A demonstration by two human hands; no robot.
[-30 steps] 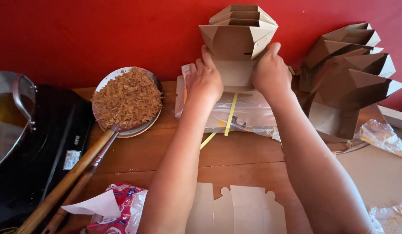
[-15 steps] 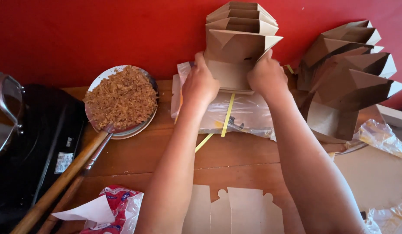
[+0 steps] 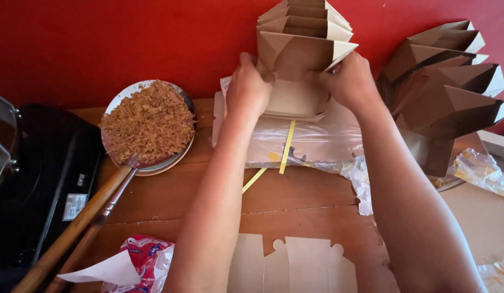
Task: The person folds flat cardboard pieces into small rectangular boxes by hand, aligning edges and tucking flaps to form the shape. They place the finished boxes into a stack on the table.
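Observation:
A stack of folded brown cardboard boxes (image 3: 301,54), nested one in another, stands against the red wall on a clear plastic bag (image 3: 317,141). My left hand (image 3: 247,87) grips the stack's left side and my right hand (image 3: 347,78) grips its right side, fingers pressed on the lowest open box. Both forearms reach forward over the wooden table (image 3: 301,190).
A second leaning stack of folded boxes (image 3: 447,87) stands at the right. A plate of brown shredded food (image 3: 147,126) sits left, with wooden and metal utensil handles (image 3: 83,222). A black appliance (image 3: 40,179) is far left. Flat cardboard blanks (image 3: 295,266) and a red-and-white wrapper (image 3: 143,260) lie near.
Both hands have slid down and pushed the top box into the stack; the camera view has moved closer and slightly left.

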